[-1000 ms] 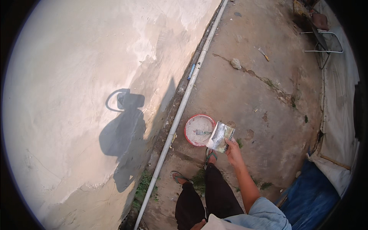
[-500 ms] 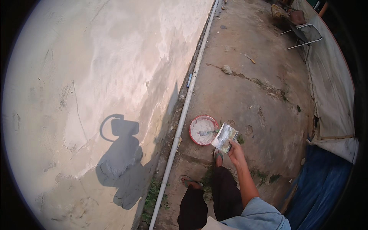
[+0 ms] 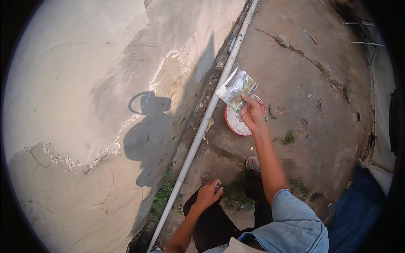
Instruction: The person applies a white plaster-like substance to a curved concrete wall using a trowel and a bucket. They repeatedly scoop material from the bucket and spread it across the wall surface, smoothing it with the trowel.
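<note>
My right hand (image 3: 253,114) is shut on a flat rectangular plate (image 3: 237,88), streaked with white paste and patchy green-grey, with my thumb at its lower edge. It is held above a round red-rimmed bucket (image 3: 235,123) of pale paste, which plate and hand partly hide. My left hand (image 3: 209,193) is down beside my left leg, fingers curled around something small and greyish that I cannot make out. My sandalled feet stand just below the bucket.
A pale plastered wall (image 3: 84,105) with my shadow fills the left, a white pipe (image 3: 201,128) along its base. On the cracked concrete lie a small handled tool (image 3: 312,37) and a stone (image 3: 282,40). A chair frame (image 3: 367,42) and tarps (image 3: 350,211) line the right.
My right hand and plate have moved up, from beside the bucket to over it. My left hand has risen into view beside my leg. The camera view has shifted.
</note>
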Demonstrator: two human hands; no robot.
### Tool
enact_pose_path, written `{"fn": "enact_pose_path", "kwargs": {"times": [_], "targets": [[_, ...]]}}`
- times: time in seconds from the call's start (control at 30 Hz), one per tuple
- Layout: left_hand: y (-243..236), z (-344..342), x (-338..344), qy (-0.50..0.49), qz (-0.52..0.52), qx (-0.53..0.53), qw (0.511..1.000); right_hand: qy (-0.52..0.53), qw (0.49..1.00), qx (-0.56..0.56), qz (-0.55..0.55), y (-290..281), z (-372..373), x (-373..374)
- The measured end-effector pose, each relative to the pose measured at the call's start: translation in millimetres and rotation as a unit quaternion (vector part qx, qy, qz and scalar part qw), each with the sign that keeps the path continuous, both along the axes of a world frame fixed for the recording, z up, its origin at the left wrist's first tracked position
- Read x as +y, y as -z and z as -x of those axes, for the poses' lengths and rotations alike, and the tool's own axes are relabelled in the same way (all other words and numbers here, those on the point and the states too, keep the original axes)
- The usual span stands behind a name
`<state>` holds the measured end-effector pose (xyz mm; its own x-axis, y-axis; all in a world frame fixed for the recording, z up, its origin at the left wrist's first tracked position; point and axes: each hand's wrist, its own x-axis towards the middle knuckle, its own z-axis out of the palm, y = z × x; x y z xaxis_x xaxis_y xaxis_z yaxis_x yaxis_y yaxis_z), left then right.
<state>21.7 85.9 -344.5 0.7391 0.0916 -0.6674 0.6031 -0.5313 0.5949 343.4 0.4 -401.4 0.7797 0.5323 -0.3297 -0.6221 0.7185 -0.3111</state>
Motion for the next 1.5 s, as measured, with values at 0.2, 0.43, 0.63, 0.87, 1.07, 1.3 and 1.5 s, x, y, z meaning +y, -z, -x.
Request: {"fn": "enact_pose_path", "kwargs": {"times": [0.2, 0.43, 0.63, 0.87, 1.07, 1.3, 1.5], "targets": [[112.3, -15.8, 60.7, 0.005, -0.168, -0.126, 0.978, 0.014, 0.988, -0.043, -0.148, 105.1, -9.0, 92.1], [65.6, -4.6, 75.3, 0.026, -0.183, -0.201, 0.962, -0.054, 0.936, -0.141, -0.317, 117.0, -30.5, 155.1], [112.2, -3.8, 75.7, 0.095, -0.258, -0.308, 0.911, 0.008, 0.945, -0.187, -0.269, 66.2, -2.4, 162.7], [114.3, 7.0, 32.2, 0.147, -0.209, -0.322, 0.912, -0.151, 0.898, -0.303, -0.280, 39.0, -59.6, 178.1], [124.8, 13.5, 33.9, 0.176, -0.223, -0.250, 0.926, -0.019, 0.934, -0.338, -0.117, 32.8, -66.8, 181.1], [121.2, 14.2, 34.4, 0.167, -0.220, -0.232, 0.933, 0.115, 0.947, -0.299, -0.001, 39.9, -88.9, 166.9], [120.2, 16.0, 33.3, 0.166, -0.221, -0.202, 0.940, 0.367, 0.759, -0.445, 0.301, 31.7, -51.1, 200.8]]}}
